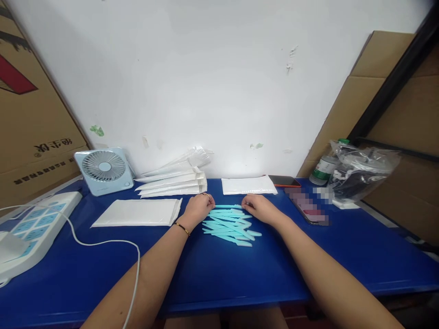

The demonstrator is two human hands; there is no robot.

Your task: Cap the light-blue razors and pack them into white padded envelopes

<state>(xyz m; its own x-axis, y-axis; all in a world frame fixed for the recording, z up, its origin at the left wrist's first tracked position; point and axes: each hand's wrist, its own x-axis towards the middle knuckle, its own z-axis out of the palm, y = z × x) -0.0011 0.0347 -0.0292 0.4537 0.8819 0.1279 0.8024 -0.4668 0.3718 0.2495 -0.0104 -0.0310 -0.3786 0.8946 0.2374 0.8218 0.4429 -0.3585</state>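
Note:
A loose pile of several thin turquoise plastic sticks (pixel 229 225) lies on the blue table (pixel 219 269) in front of me. My left hand (pixel 198 208), with a ring and a gold bracelet, rests at the pile's left end with its fingers curled down onto the sticks. My right hand (pixel 258 208) rests at the right end, its fingers also curled onto the sticks. Neither hand has lifted anything off the table.
A flat stack of white pouches (pixel 137 213) lies left, more white pouches (pixel 174 180) fan at the back, another stack (pixel 248 185) sits behind the sticks. A small fan (pixel 104 170), a power strip (pixel 32 224) with white cable, a phone (pixel 308 208), a bottle (pixel 322 169) and a plastic bag (pixel 360 171) are around.

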